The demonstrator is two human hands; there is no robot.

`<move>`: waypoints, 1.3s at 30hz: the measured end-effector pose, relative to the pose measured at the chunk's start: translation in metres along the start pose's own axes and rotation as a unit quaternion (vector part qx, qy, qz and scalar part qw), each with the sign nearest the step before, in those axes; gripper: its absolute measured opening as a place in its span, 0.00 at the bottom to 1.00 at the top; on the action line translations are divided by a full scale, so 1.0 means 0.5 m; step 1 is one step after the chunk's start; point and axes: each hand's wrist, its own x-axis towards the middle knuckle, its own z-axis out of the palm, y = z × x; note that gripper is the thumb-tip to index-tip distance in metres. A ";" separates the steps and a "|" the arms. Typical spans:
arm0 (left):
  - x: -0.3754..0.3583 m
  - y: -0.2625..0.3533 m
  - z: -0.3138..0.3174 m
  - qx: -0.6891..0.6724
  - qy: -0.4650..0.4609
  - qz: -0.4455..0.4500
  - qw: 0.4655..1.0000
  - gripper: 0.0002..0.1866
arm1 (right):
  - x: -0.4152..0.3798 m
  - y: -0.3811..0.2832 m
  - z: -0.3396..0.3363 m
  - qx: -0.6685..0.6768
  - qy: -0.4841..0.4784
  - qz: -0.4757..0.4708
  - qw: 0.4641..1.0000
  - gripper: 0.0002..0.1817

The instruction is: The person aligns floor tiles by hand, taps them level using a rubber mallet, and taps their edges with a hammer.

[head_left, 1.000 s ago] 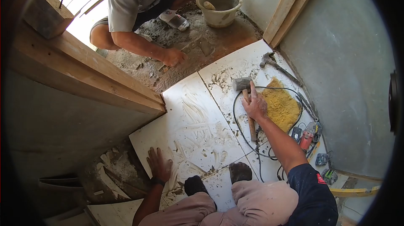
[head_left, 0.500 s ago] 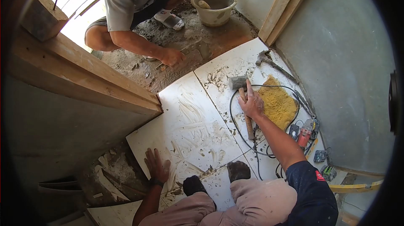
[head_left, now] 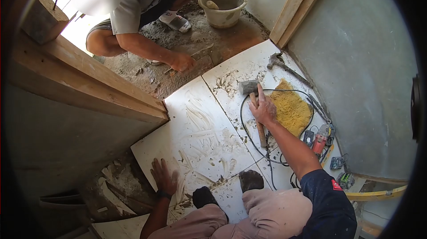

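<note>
My right hand [head_left: 264, 109] is closed round the wooden handle of a rubber mallet [head_left: 249, 87], just below its grey head, with the index finger stretched towards the head. The mallet lies over the dirty white floor tiles [head_left: 209, 139], beside a yellow sponge [head_left: 291, 110] and a loop of black cable [head_left: 241, 119]. My left hand [head_left: 163, 177] rests flat on the tile near its left edge, fingers spread, holding nothing. Smears of mortar mark the tile between my hands.
A claw hammer [head_left: 289, 67] and a red angle grinder [head_left: 319, 142] lie along the right wall. Across the tile edge, a crouching co-worker's hand [head_left: 182, 62] is low over wet mortar [head_left: 147, 76]; their other hand grips a bucket [head_left: 222, 16]. Wooden door frames [head_left: 98, 74] stand at both sides.
The whole view has shifted slightly to the left. Both my hands stay at the same places on the mallet and tile. The co-worker's head has come into view at the top left.
</note>
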 end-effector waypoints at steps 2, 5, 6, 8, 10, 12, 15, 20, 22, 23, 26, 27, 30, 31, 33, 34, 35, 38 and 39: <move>0.000 0.000 -0.001 -0.003 -0.001 -0.002 1.000 0.46 | 0.002 0.000 0.002 0.006 -0.007 0.005 1.000 0.50; -0.002 -0.002 0.001 -0.004 0.004 0.006 1.000 0.46 | 0.001 0.002 0.007 -0.006 -0.001 0.007 1.000 0.50; -0.003 -0.004 0.004 -0.003 0.013 0.011 1.000 0.47 | 0.000 0.004 0.008 -0.021 0.010 0.000 1.000 0.50; -0.002 -0.003 0.008 -0.003 0.012 0.016 1.000 0.47 | -0.001 0.006 0.010 -0.025 0.013 0.010 1.000 0.50; -0.003 -0.004 0.010 0.002 0.012 0.003 1.000 0.47 | -0.001 -0.003 0.004 -0.027 -0.002 0.022 0.999 0.51; -0.004 -0.004 0.011 0.006 0.009 0.008 1.000 0.47 | 0.000 0.005 0.010 -0.025 0.004 0.017 1.000 0.51; -0.001 -0.002 0.009 0.014 0.004 0.006 1.000 0.47 | 0.004 0.016 0.018 -0.008 0.001 0.009 1.000 0.52; -0.003 0.009 0.000 0.012 -0.003 0.015 1.000 0.47 | 0.002 -0.002 -0.004 -0.013 -0.022 0.024 0.999 0.52; -0.001 0.010 0.001 0.025 -0.009 -0.013 1.000 0.47 | -0.003 0.000 -0.003 -0.001 -0.014 0.011 1.000 0.50; 0.000 0.009 0.001 0.025 -0.013 -0.003 1.000 0.47 | -0.004 0.005 0.002 -0.002 -0.010 0.021 1.000 0.50; -0.001 0.008 -0.004 0.037 -0.027 -0.015 0.999 0.46 | 0.001 0.017 0.021 0.021 0.023 -0.013 0.999 0.49; 0.002 0.010 -0.003 0.037 -0.028 -0.013 0.999 0.46 | 0.000 0.020 0.018 0.022 0.024 -0.011 0.999 0.49; -0.003 0.008 -0.004 0.035 -0.027 -0.022 0.999 0.46 | 0.001 0.015 0.019 0.023 0.015 -0.014 1.000 0.50; -0.004 0.008 0.000 0.030 -0.016 -0.011 0.999 0.46 | 0.000 0.017 0.017 0.020 0.017 -0.017 1.000 0.50; -0.004 0.006 0.003 0.023 -0.001 -0.006 1.000 0.46 | 0.000 0.015 0.011 0.019 0.016 -0.027 0.999 0.50; -0.004 0.007 0.004 0.025 -0.003 -0.003 1.000 0.46 | -0.002 0.012 0.007 0.013 0.008 -0.017 1.000 0.51; -0.003 0.007 0.004 0.025 -0.005 -0.001 1.000 0.47 | -0.002 0.010 0.003 0.007 -0.001 -0.007 1.000 0.51; -0.003 0.009 0.003 0.020 -0.001 -0.001 1.000 0.47 | 0.003 0.013 0.004 -0.001 -0.021 -0.005 1.000 0.52; -0.007 0.004 0.005 0.017 0.002 -0.008 1.000 0.47 | 0.005 0.011 0.001 -0.006 -0.035 0.006 0.999 0.52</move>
